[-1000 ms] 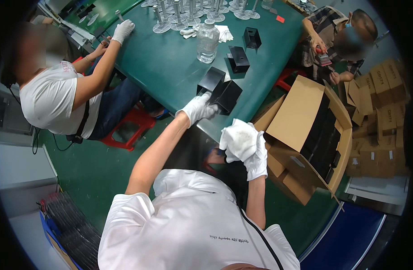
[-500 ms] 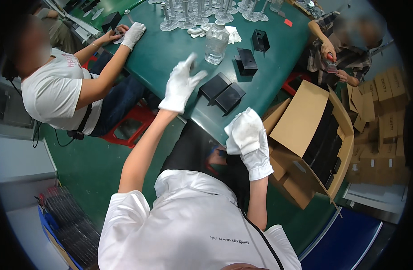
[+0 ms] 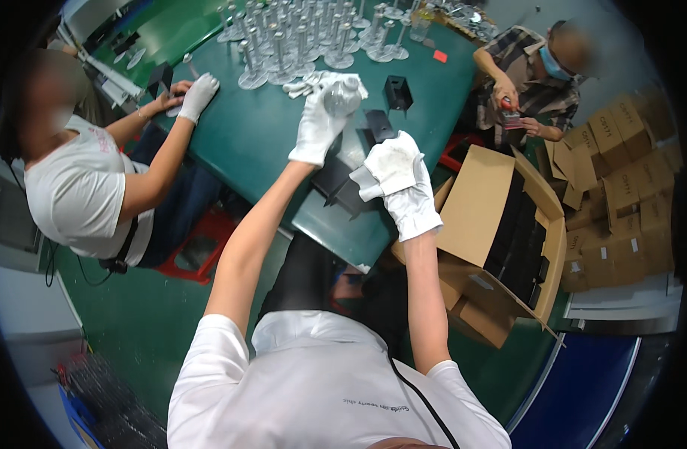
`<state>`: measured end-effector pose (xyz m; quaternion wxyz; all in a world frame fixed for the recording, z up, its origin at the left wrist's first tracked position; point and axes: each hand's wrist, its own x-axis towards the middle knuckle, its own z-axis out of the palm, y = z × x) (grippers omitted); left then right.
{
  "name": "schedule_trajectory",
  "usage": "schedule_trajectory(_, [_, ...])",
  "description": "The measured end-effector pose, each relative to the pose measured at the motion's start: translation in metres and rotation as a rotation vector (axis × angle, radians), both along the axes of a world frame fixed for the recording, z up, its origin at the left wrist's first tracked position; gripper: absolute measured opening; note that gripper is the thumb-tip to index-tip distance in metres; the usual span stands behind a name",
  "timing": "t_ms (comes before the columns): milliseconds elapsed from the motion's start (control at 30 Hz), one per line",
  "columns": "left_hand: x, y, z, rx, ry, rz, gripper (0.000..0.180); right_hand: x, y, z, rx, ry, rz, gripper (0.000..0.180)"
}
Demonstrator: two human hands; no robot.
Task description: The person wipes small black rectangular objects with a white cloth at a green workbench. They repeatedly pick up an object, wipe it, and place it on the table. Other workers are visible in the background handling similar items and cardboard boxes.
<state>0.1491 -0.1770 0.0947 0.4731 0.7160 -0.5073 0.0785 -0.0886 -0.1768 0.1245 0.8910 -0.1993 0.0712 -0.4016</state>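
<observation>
My left hand (image 3: 318, 133), in a white glove, is closed around a clear bottle (image 3: 344, 96) over the table. The bottle is tilted, its top toward me. My right hand (image 3: 412, 200), also gloved, grips a folded white cloth (image 3: 393, 163) near the table's front corner. Between and partly beneath my hands lie black box-shaped parts (image 3: 339, 184), half hidden by the gloves. Beyond the cloth stands another black part (image 3: 378, 124), and farther off an open black box (image 3: 398, 93). A pair of white gloves (image 3: 307, 84) lies behind the bottle.
Many clear-based stands (image 3: 280, 60) crowd the far side of the green table (image 3: 238, 131). An open carton (image 3: 463, 196) of black parts sits to my right, with stacked cartons (image 3: 613, 194) behind. Co-workers (image 3: 81, 168) sit left and far right (image 3: 534, 90), hands busy.
My left hand has reached forward and taken hold of the bottle, which now tilts. My right hand, with the cloth, has moved up over the table's edge. The view has shifted.
</observation>
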Motion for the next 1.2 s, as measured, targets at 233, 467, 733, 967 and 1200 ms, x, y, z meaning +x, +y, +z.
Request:
schedule_trajectory(233, [-0.023, 0.046, 0.009, 0.004, -0.61, -0.045, 0.053, 0.014, -0.013, -0.006, -0.091, 0.016, 0.009, 0.084])
schedule_trajectory(467, [-0.022, 0.059, 0.033, 0.012, -1.032, -0.063, 0.051, 0.006, -0.001, -0.007, -0.108, -0.001, 0.129, 0.086])
schedule_trajectory(733, [-0.027, 0.073, 0.049, 0.024, -0.962, -0.144, 0.043, 0.004, 0.013, -0.002, -0.112, 0.113, 0.17, 0.092])
schedule_trajectory(967, [-0.024, 0.067, 0.031, 0.026, -0.432, -0.164, 0.046, 0.0, 0.008, -0.005, -0.038, 0.066, 0.138, 0.083])
schedule_trajectory(1200, [0.011, 0.047, 0.027, -0.117, 0.514, -0.185, 0.068, -0.024, 0.001, 0.027, -0.238, 0.158, -0.136, 0.088])
